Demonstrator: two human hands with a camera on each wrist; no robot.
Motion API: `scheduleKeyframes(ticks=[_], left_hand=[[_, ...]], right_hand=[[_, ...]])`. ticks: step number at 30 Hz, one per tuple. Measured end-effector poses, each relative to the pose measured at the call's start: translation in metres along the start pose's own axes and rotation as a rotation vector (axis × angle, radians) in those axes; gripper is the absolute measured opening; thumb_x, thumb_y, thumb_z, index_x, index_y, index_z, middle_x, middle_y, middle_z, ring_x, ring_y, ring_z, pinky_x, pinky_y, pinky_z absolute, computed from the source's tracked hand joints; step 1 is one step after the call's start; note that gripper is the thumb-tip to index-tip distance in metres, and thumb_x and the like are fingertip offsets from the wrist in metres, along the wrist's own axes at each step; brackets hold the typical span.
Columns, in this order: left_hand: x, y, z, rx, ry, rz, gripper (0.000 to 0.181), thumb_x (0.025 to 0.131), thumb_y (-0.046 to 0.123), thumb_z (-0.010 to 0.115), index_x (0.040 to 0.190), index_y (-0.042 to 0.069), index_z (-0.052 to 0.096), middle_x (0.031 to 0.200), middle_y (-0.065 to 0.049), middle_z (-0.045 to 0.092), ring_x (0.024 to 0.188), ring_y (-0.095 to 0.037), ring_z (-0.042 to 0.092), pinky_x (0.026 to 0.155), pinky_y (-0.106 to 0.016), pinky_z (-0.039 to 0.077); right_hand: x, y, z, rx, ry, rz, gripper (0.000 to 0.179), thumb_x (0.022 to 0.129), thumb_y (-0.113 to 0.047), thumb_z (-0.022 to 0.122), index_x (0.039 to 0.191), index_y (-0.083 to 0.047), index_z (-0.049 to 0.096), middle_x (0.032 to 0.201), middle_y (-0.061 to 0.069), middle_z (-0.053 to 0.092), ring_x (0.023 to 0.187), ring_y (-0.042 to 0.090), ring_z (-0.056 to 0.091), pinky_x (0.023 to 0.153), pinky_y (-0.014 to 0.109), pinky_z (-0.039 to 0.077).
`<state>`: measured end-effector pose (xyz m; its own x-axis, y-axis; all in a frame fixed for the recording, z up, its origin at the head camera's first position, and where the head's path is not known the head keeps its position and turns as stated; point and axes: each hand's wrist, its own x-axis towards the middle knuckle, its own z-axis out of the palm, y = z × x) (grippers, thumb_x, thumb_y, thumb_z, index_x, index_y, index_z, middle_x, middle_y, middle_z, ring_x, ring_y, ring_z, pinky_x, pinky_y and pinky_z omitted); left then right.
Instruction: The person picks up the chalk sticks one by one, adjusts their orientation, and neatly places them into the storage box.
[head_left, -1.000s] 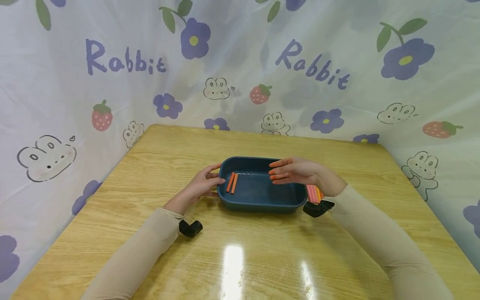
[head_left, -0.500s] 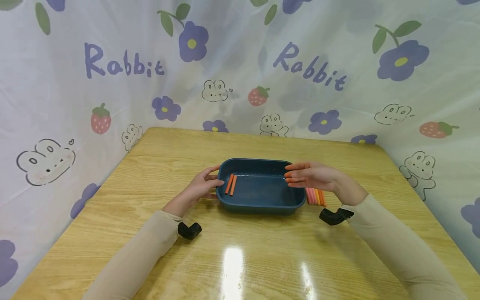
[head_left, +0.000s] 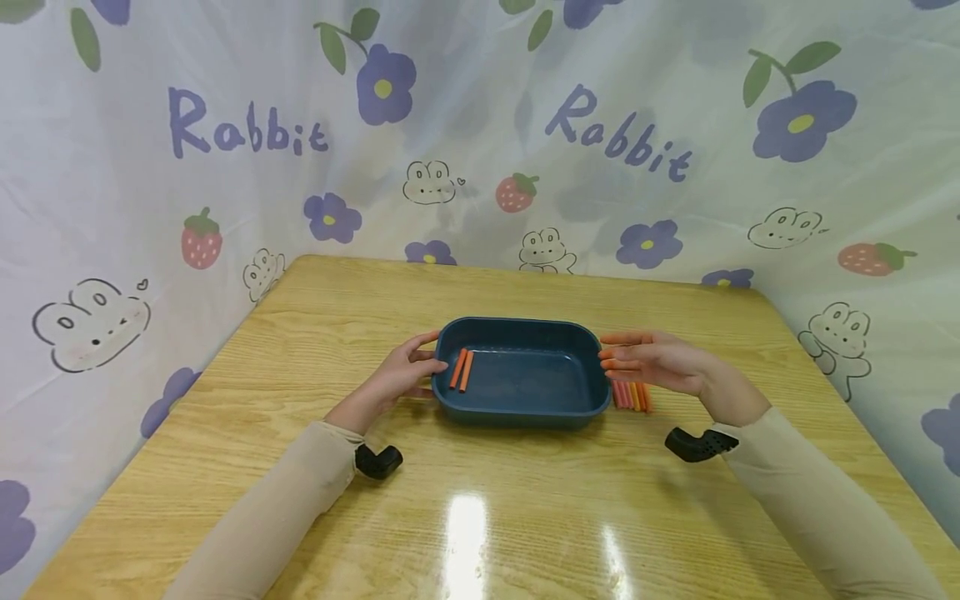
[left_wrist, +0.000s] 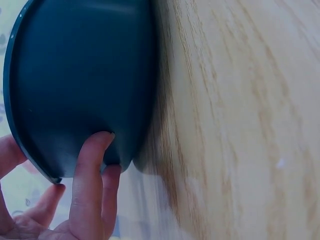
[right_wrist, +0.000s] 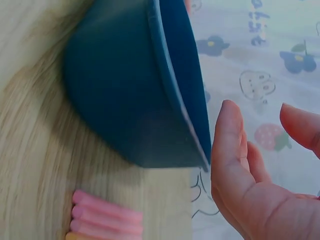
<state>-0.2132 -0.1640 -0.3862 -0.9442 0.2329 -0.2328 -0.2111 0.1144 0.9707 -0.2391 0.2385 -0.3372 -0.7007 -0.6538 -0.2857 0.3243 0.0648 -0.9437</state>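
Note:
A dark blue oblong plastic tub [head_left: 525,419] stands on the table. Two slim orange sticks [head_left: 467,372] lie side by side at the left end of its floor. My left hand [head_left: 396,375] holds that end, thumb over the rim and fingers against the outer wall, as the left wrist view of the tub [left_wrist: 85,85] also shows. My right hand [head_left: 671,365] hovers at the right rim, fingers extended and nothing in them. Beyond that end, partly hidden below the hand, lies a row of pink, yellow and orange sticks [head_left: 632,396]; the right wrist view catches pink sticks [right_wrist: 107,215].
The wooden table [head_left: 360,525] carries the tub near its middle. A white curtain [head_left: 480,125] printed with rabbits, flowers and strawberries hangs behind it and along both sides. Black wrist mounts [head_left: 378,461] jut below the sleeves.
My right hand has moved rightward from above the tub's inside to its right rim, uncovering more of the stick row. The left hand and the two orange sticks keep their places.

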Motion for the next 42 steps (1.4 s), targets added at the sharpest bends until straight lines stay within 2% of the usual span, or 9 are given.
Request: scheduleKeyframes(ticks=[3,12,21,27,34,38,42], left_hand=[[0.001,-0.001,0.0,-0.002,0.003,-0.004,0.064,0.092,0.008,0.057,0.148,0.015,0.026,0.136,-0.026,0.038,0.112,-0.04,0.052,0.074,-0.043,0.054],[0.001,0.0,0.001,0.0,0.002,-0.011,0.064,0.092,0.008,0.057,0.148,0.015,0.026,0.136,-0.025,0.037,0.113,-0.039,0.051,0.075,-0.043,0.054],[0.002,-0.002,0.0,0.003,0.007,-0.009,0.064,0.093,0.008,0.056,0.148,0.015,0.025,0.136,-0.025,0.038,0.114,-0.039,0.051,0.076,-0.044,0.054],[0.002,-0.002,-0.001,0.006,0.007,-0.011,0.065,0.093,0.008,0.057,0.149,0.015,0.025,0.137,-0.025,0.037,0.115,-0.04,0.05,0.077,-0.044,0.053],[0.0,0.001,0.0,0.003,0.004,-0.01,0.065,0.092,0.009,0.057,0.148,0.015,0.025,0.137,-0.025,0.037,0.114,-0.04,0.05,0.076,-0.043,0.054],[0.0,0.001,0.0,0.007,0.007,-0.009,0.065,0.092,0.009,0.058,0.148,0.016,0.026,0.137,-0.024,0.037,0.114,-0.039,0.05,0.076,-0.043,0.054],[0.0,0.001,0.0,0.012,0.012,-0.007,0.064,0.092,0.009,0.057,0.148,0.016,0.027,0.136,-0.025,0.038,0.114,-0.039,0.051,0.075,-0.043,0.054]], right_hand=[[-0.004,0.003,-0.004,0.015,0.009,-0.003,0.062,0.098,-0.002,0.042,0.144,0.012,0.002,0.126,0.015,0.045,0.108,0.019,0.055,0.097,0.035,0.042],[-0.014,0.014,-0.015,0.061,0.054,0.008,0.063,0.099,-0.003,0.041,0.144,0.011,-0.001,0.116,0.009,0.049,0.109,0.02,0.055,0.096,0.034,0.042],[-0.015,0.031,-0.029,0.053,0.144,0.029,0.064,0.099,-0.004,0.041,0.144,0.012,-0.003,0.127,0.017,0.037,0.107,0.016,0.054,0.094,0.031,0.044],[-0.015,0.041,-0.036,0.085,0.219,0.063,0.065,0.098,-0.005,0.044,0.143,0.013,0.0,0.119,0.012,0.044,0.1,0.015,0.056,0.093,0.031,0.045],[-0.02,0.048,-0.041,0.151,0.279,0.082,0.067,0.097,-0.004,0.046,0.145,0.009,0.001,0.111,0.002,0.053,0.099,0.012,0.057,0.093,0.031,0.045],[-0.021,0.051,-0.043,0.146,0.305,0.104,0.067,0.098,-0.004,0.046,0.146,0.007,0.001,0.107,-0.002,0.055,0.095,0.012,0.058,0.09,0.03,0.047],[-0.021,0.055,-0.046,0.088,0.342,0.12,0.066,0.097,-0.006,0.046,0.146,0.008,0.003,0.102,0.001,0.057,0.088,0.012,0.06,0.085,0.03,0.05]])
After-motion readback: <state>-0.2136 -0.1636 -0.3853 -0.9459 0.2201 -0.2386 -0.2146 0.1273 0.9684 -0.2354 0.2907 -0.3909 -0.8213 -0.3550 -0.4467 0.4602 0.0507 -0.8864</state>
